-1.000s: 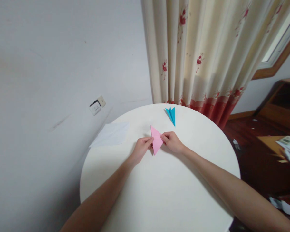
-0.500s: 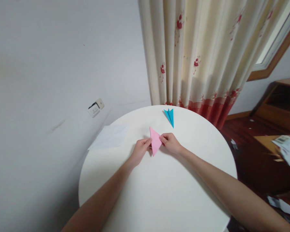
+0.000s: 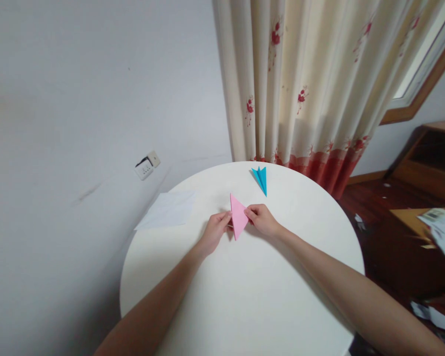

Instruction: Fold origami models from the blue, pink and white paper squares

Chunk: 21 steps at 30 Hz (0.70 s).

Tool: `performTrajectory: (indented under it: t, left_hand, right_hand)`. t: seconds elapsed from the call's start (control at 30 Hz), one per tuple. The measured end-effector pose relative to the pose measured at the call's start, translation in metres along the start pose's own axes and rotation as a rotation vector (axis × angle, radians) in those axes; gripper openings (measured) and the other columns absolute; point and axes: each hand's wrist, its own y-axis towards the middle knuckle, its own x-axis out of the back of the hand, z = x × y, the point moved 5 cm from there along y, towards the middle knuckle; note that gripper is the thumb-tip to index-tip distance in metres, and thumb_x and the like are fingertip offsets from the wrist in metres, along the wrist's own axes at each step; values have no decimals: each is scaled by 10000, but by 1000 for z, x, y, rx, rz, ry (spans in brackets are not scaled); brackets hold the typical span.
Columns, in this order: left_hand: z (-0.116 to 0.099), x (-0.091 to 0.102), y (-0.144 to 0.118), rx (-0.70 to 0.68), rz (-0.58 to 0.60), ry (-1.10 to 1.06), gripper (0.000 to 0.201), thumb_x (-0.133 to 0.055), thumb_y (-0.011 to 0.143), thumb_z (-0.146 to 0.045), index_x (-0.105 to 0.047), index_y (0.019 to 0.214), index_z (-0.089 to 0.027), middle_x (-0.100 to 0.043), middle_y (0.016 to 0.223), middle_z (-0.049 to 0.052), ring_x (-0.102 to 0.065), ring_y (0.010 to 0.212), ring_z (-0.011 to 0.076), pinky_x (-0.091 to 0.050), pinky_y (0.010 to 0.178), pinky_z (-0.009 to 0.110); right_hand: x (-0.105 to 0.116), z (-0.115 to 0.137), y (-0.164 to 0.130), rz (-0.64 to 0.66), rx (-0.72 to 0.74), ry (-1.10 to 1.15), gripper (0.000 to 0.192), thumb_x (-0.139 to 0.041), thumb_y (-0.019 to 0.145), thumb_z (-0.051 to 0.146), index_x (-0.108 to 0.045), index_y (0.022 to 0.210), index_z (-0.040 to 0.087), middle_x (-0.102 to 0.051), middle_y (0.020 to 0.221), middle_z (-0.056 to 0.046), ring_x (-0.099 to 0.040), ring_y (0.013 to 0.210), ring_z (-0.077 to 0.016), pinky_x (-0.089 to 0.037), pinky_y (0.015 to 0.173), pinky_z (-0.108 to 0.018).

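Step in hand: folding the pink paper triangle (image 3: 238,215), by the look of it mid-crease, pinched from both sides at once.
Pink paper triangle: near the middle of the round white table (image 3: 244,296), a little toward the far edge; one point toward the far edge, one toward the near edge; whether flat on the top or slightly lifted, cannot tell.
Left hand (image 3: 215,231): fingers curled, tips closed on the triangle's left edge.
Right hand (image 3: 263,221): fingers curled, tips closed on the triangle's right corner (thumb hidden under the fingers).
Next move, as a judgement: calls for both pinches kept firm and the edges lined up before any crease is pressed down; a slip of either grip likely to skew the fold.
Blue folded paper (image 3: 260,179): close to the far edge, well apart from both hands, untouched.
White sheet (image 3: 166,210): at the left edge, partly overhanging it.
Behind the far edge: flowered curtain (image 3: 311,84); wall socket (image 3: 147,165) to the left.
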Motion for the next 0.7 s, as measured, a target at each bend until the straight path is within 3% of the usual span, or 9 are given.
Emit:
performTrajectory:
  t: [0.7]
  left_hand:
    - [0, 0, 0, -6, 11, -22, 384, -630, 849, -482, -708, 888, -108, -702, 838, 100, -622, 702, 151, -493, 629, 250]
  right_hand:
    - [1, 5, -2, 4, -5, 37, 409, -503, 847, 493, -490, 579, 185, -443, 521, 30, -358, 499, -103, -271, 497, -253]
